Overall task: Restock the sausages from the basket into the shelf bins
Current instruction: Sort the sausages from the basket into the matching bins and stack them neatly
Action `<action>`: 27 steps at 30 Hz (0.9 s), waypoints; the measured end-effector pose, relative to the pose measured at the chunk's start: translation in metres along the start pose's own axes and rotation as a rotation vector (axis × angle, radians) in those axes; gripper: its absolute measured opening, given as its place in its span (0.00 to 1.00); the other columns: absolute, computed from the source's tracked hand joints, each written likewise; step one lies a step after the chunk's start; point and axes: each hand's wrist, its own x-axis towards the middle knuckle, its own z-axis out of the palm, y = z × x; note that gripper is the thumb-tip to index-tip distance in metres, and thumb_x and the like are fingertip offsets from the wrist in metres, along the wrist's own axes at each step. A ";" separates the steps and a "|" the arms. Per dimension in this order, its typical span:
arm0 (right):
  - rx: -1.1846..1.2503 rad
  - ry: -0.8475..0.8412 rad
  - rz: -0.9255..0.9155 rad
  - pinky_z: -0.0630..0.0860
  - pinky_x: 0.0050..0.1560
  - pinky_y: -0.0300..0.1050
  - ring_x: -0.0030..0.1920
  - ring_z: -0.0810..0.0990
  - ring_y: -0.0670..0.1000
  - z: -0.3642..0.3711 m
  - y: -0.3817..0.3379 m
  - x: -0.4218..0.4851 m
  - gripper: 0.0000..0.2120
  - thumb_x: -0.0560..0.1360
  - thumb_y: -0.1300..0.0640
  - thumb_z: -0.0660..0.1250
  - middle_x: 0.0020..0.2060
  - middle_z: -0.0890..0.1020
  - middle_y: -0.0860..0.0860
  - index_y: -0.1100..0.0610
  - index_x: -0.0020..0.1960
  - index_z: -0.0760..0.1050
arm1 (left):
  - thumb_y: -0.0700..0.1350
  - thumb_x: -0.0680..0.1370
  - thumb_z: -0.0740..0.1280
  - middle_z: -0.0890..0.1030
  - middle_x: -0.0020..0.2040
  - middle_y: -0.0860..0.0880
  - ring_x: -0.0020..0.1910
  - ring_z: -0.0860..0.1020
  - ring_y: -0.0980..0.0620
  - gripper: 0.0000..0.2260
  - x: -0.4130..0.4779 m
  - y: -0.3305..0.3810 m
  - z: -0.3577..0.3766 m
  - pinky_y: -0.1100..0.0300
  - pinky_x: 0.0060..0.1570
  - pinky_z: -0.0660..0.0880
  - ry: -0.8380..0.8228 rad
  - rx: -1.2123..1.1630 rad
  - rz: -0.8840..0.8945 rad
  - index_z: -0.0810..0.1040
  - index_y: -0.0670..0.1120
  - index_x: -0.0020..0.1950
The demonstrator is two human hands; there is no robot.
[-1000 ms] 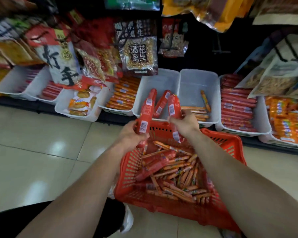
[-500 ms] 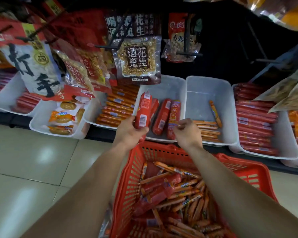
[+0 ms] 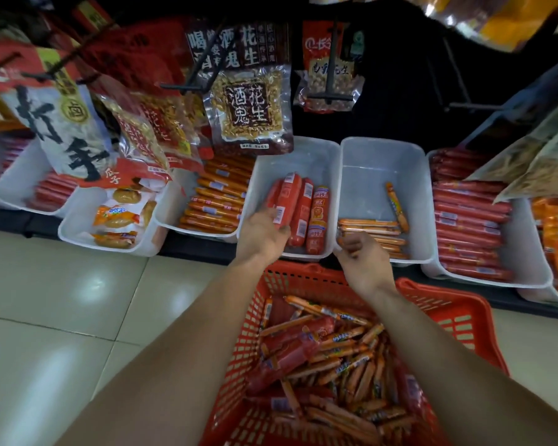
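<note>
Sausage (image 3: 286, 194), glossy red cylinder, clamped in left grip (image 3: 264, 235) inside translucent bin (image 3: 303, 149); right grip (image 3: 363, 257) curled, empty

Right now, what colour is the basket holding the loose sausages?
The basket is red, with a lattice wall; the head view shows it best.

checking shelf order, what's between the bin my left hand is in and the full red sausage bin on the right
In the head view, a clear bin holding a few thin orange sausages sits between them.
</note>
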 end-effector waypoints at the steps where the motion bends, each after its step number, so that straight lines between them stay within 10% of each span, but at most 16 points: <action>1: 0.004 -0.002 0.009 0.69 0.44 0.38 0.47 0.78 0.47 -0.004 0.000 -0.007 0.08 0.77 0.57 0.69 0.46 0.79 0.45 0.52 0.55 0.77 | 0.49 0.79 0.68 0.83 0.56 0.50 0.53 0.82 0.49 0.12 -0.013 -0.002 -0.001 0.56 0.56 0.77 0.005 -0.022 0.008 0.79 0.48 0.61; 16: -0.162 -0.156 0.226 0.70 0.47 0.42 0.51 0.81 0.54 -0.060 0.108 -0.124 0.10 0.75 0.55 0.69 0.45 0.80 0.49 0.54 0.56 0.78 | 0.59 0.70 0.72 0.83 0.55 0.52 0.56 0.80 0.50 0.19 -0.185 -0.055 0.097 0.53 0.57 0.76 -0.321 0.043 -0.072 0.79 0.53 0.57; 27: -0.565 -0.449 0.029 0.65 0.70 0.56 0.74 0.61 0.59 0.001 0.178 -0.117 0.38 0.72 0.46 0.70 0.75 0.62 0.53 0.50 0.78 0.59 | 0.62 0.71 0.71 0.74 0.71 0.51 0.68 0.73 0.46 0.37 -0.183 -0.098 0.155 0.49 0.63 0.74 -0.521 0.269 -0.025 0.64 0.54 0.76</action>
